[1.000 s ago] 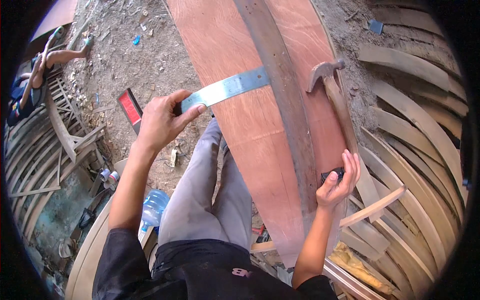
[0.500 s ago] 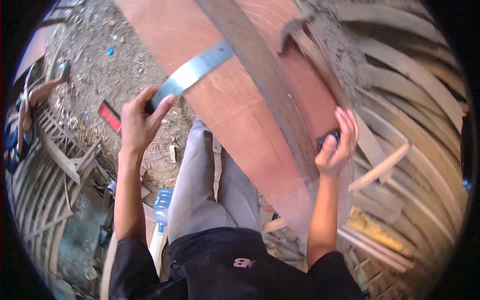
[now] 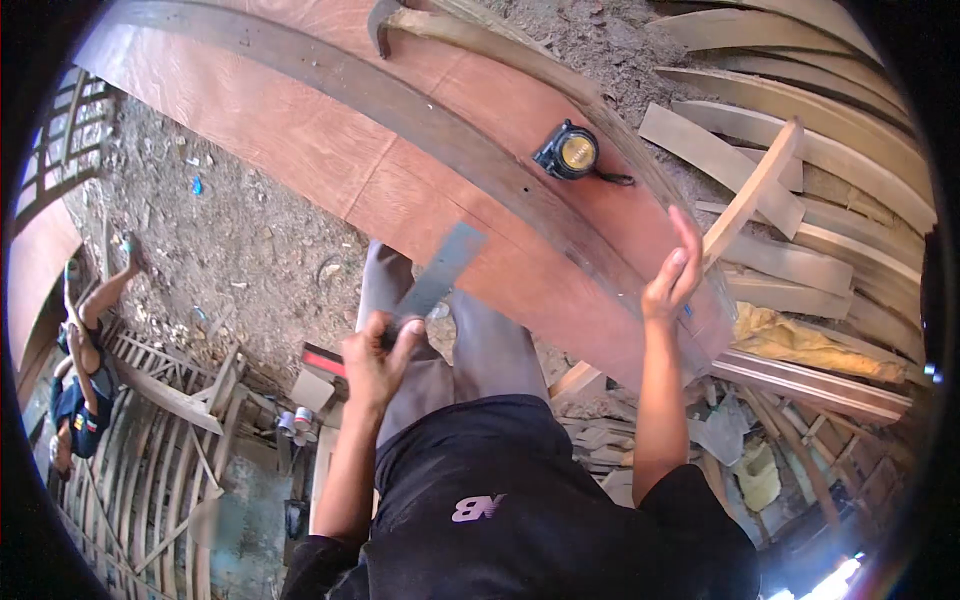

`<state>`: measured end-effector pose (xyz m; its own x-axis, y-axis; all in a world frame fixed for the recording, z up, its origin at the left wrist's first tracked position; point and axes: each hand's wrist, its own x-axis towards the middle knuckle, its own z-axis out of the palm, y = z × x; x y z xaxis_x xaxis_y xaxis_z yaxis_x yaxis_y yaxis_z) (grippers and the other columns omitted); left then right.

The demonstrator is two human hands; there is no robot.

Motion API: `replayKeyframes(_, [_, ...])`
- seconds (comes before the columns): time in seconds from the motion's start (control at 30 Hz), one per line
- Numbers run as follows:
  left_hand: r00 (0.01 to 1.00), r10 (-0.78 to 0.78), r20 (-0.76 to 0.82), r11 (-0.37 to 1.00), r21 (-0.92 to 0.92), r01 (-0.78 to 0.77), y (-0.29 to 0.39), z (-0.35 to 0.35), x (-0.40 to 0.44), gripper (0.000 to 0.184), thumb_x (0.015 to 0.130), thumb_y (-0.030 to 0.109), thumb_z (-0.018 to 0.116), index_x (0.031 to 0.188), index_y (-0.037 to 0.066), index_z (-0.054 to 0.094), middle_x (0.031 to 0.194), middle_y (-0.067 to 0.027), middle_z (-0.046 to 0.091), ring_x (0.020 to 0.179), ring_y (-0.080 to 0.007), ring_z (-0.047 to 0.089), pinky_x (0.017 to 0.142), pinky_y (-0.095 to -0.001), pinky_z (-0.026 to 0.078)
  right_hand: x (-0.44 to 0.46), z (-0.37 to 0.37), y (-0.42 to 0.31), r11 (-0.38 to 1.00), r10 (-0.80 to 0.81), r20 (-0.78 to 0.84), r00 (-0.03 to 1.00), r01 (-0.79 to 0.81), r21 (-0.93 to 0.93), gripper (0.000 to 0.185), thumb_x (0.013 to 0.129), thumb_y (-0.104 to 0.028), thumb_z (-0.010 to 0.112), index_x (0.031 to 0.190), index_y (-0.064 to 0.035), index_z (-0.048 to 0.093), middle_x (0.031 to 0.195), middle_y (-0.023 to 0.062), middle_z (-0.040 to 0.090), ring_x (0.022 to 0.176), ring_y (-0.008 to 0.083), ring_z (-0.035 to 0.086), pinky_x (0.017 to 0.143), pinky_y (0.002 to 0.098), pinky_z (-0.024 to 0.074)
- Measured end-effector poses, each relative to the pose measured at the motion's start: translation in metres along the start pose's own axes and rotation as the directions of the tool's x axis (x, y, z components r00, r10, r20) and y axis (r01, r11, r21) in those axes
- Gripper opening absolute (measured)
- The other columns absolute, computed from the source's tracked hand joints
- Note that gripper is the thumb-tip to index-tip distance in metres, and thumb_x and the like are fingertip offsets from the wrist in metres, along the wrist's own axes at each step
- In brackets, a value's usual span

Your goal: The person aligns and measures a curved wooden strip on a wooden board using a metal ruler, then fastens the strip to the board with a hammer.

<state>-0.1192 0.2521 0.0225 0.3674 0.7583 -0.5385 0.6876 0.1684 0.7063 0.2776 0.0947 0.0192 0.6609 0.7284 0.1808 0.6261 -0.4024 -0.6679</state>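
Pinching the near end of a metal ruler (image 3: pixel 440 270) between thumb and fingers, the left hand (image 3: pixel 372 362) holds it out over the lap, and look, its far end overlaps the near edge of the plywood board (image 3: pixel 290 165) in this view; whether it touches, I can't tell! Over by the board's right end, the right hand (image 3: pixel 668 285) stands with its fingers straight and pressed together, nothing visible in its grasp, and contact with the wood is too close to call. A tape measure (image 3: pixel 572 152) sits on the board between the dark wooden strip (image 3: pixel 400 110) and the far edge, its black strap trailing toward that edge. Farther left along the far edge lies a hammer (image 3: pixel 470 35), claw turned inward. So where's the danger? That thumb grip is at one end only, so a knock against the near edge could twist the ruler loose and drop it past the lap. A sweep of the right hand could catch the strap and drag the tape measure over the far edge. And a tilt of the board, if anyone leans on its right end, might well send the hammer sliding off!
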Motion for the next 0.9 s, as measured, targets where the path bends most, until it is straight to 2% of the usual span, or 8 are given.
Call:
replayKeyframes(0.07, [0.997, -0.039, 0.074, 0.999, 0.005, 0.038, 0.028, 0.009, -0.008, 0.030, 0.098, 0.025, 0.083, 0.090, 0.002, 0.067, 0.066, -0.0085, 0.070, 0.058, -0.0105, 0.062, 0.057, -0.0332, 0.051, -0.035, -0.007, 0.002, 0.985, -0.091, 0.070, 0.993, 0.100, -0.141, 0.051, 0.114, -0.034, 0.040, 0.137, 0.0057, 0.063, 0.143, 0.0232, 0.065, 0.137, 0.0446, 0.058, 0.118, 0.0553, 0.0426])
replayKeyframes(0.13, [0.983, -0.073, 0.167, 0.996, -0.047, 0.082, 0.028, 0.022, -0.011, 0.030, 0.104, 0.017, 0.076, 0.086, 0.000, 0.059, 0.072, -0.0027, 0.067, 0.068, -0.0072, 0.062, 0.060, -0.0290, 0.051, -0.058, -0.002, 0.008, 0.951, -0.157, 0.103, 0.982, 0.178, -0.252, 0.049, 0.114, -0.032, 0.041, 0.138, 0.0047, 0.063, 0.144, 0.0230, 0.065, 0.140, 0.0465, 0.056, 0.118, 0.0573, 0.0417])
replayKeyframes(0.2, [0.989, -0.042, 0.145, 0.998, -0.043, 0.049, 0.011, 0.039, -0.013, 0.029, 0.101, 0.026, 0.080, 0.093, 0.003, 0.064, 0.068, -0.0094, 0.071, 0.061, -0.0140, 0.067, 0.058, -0.0346, 0.053, -0.076, 0.004, 0.012, 0.909, -0.196, 0.086, 0.977, 0.214, -0.356, 0.048, 0.113, -0.031, 0.041, 0.139, 0.0037, 0.062, 0.145, 0.0228, 0.064, 0.142, 0.0479, 0.053, 0.118, 0.0589, 0.0408])
replayKeyframes(0.33, [0.978, -0.036, 0.206, 0.999, 0.001, 0.037, 0.008, 0.058, -0.020, 0.029, 0.106, 0.025, 0.074, 0.092, 0.003, 0.062, 0.069, -0.0073, 0.070, 0.062, -0.0107, 0.061, 0.058, -0.0340, 0.051, -0.074, 0.004, 0.007, 0.910, -0.201, 0.039, 0.979, 0.201, -0.362, 0.051, 0.110, -0.036, 0.046, 0.143, -0.0002, 0.060, 0.149, 0.0204, 0.062, 0.145, 0.0484, 0.050, 0.120, 0.0593, 0.0391])
replayKeyframes(0.4, [0.951, -0.118, 0.285, 0.987, -0.072, 0.144, -0.008, 0.070, -0.022, 0.023, 0.110, 0.019, 0.069, 0.095, 0.003, 0.061, 0.077, -0.0004, 0.067, 0.070, -0.0081, 0.063, 0.062, -0.0280, 0.052, -0.079, 0.005, 0.014, 0.923, -0.188, -0.003, 0.982, 0.176, -0.343, 0.052, 0.108, -0.037, 0.047, 0.144, -0.0025, 0.060, 0.151, 0.0191, 0.061, 0.146, 0.0469, 0.051, 0.119, 0.0587, 0.0399])
replayKeyframes(0.5, [0.925, -0.147, 0.351, 0.946, -0.224, 0.235, -0.012, 0.089, -0.026, 0.021, 0.111, 0.019, 0.067, 0.100, 0.003, 0.060, 0.076, -0.0008, 0.067, 0.067, -0.0084, 0.063, 0.060, -0.0253, 0.052, -0.082, 0.008, 0.017, 0.930, -0.186, -0.030, 0.982, 0.166, -0.327, 0.052, 0.108, -0.038, 0.046, 0.144, -0.0040, 0.061, 0.151, 0.0187, 0.061, 0.147, 0.0432, 0.052, 0.120, 0.0582, 0.0396])
replayKeyframes(0.6, [0.917, -0.118, 0.381, 0.943, -0.247, 0.224, 0.006, 0.097, -0.027, 0.024, 0.111, 0.022, 0.068, 0.098, 0.002, 0.062, 0.077, -0.0027, 0.069, 0.064, -0.0069, 0.062, 0.058, -0.0243, 0.050, -0.081, 0.006, 0.013, 0.926, -0.166, -0.034, 0.986, 0.144, -0.350, 0.053, 0.108, -0.040, 0.047, 0.144, -0.0038, 0.061, 0.151, 0.0188, 0.061, 0.147, 0.0422, 0.052, 0.121, 0.0582, 0.0390])
replayKeyframes(0.9, [0.959, -0.031, 0.280, 0.975, -0.204, 0.091, -0.002, 0.110, -0.027, 0.035, 0.110, 0.034, 0.069, 0.098, 0.002, 0.064, 0.078, -0.0045, 0.071, 0.062, -0.0063, 0.060, 0.056, -0.0241, 0.049, -0.083, 0.012, 0.019, 0.918, -0.223, -0.110, 0.969, 0.171, -0.358, 0.053, 0.107, -0.041, 0.049, 0.143, -0.0051, 0.063, 0.147, 0.0161, 0.065, 0.144, 0.0399, 0.056, 0.119, 0.0534, 0.0404])
